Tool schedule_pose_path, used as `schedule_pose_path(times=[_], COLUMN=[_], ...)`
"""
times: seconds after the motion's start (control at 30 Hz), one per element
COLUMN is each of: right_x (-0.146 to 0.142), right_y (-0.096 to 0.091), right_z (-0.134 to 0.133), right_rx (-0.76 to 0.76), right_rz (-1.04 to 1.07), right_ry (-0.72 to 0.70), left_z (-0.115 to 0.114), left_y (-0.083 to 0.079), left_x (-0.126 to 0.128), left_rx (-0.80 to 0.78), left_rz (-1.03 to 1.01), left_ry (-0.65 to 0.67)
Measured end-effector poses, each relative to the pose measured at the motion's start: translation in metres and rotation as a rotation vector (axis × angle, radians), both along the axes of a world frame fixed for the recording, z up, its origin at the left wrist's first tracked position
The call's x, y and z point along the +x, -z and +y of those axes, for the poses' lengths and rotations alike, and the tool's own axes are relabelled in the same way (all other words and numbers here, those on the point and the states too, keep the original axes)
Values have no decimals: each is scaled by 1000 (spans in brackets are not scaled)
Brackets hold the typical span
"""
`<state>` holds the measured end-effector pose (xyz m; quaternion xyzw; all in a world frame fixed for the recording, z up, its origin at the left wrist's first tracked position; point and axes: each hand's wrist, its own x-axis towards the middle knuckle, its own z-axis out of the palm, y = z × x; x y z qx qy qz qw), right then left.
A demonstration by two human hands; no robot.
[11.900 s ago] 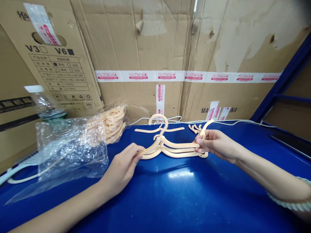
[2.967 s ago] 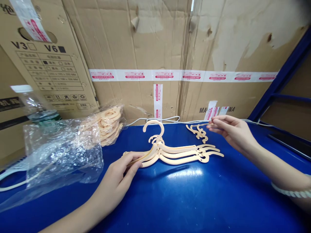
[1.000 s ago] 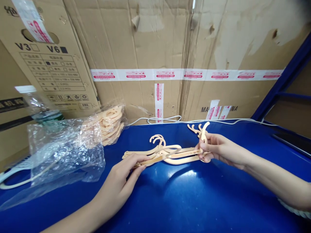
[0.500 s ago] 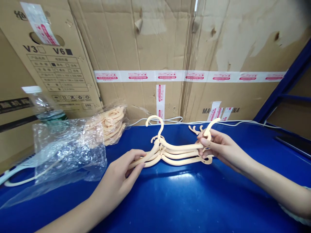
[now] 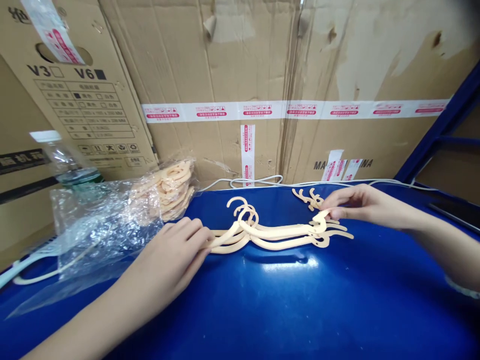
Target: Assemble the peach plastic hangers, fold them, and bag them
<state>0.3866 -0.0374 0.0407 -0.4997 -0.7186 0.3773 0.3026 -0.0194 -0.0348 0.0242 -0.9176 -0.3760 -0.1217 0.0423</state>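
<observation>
Left hand (image 5: 174, 255) pinches the curved cream plastic hanger (image 5: 277, 232) by its left arm; right hand (image 5: 360, 201) pinches the hooked cream plastic end piece (image 5: 319, 221) at its right. Hanger's over a matching hanger (image 5: 283, 246), above glossy blue tabletop (image 5: 300, 310). Brace left, hold piece in line, don't twist.

Looks like smooth plastic with soft sheen on the hangers (image 5: 281, 232). Shines very glossy on the tabletop (image 5: 243, 310). Appears thin, clear and crinkled, with many glints, on the plastic bag (image 5: 112, 242). Looks matt on the cardboard (image 5: 180, 60), with rough peeled patches, but smooth on the tape (image 5: 300, 111).
</observation>
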Motion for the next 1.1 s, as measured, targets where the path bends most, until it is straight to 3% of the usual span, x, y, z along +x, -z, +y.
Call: schedule_pose_path(times=[0.13,0.4,0.6,0.77,0.9,0.97,1.1], right_x=[-5,-3,-5,-41,-64,-58,-13], right_y=[-4,3,2,16,32,33,27], right_z=[-5,-8,-10,-20,-25,-20,3], right_rx=[15,89,301,551,545,562,681], right_rz=[-354,-649,-597,-477,-560,-607,-830], right_ry=[-143,-146,-66,100,-48,-42,162], left_z=[-2,-2,-8,-22,-28,-30,-34], left_y=[6,17,24,37,44,44,43], left_x=[1,4,8,18,20,21,25], left_rx=[-92,-147,-82,-13,-6,-3,-22], left_rz=[111,75,-51,-137,-147,-159,-189], left_ry=[25,36,59,95,67,39,-10])
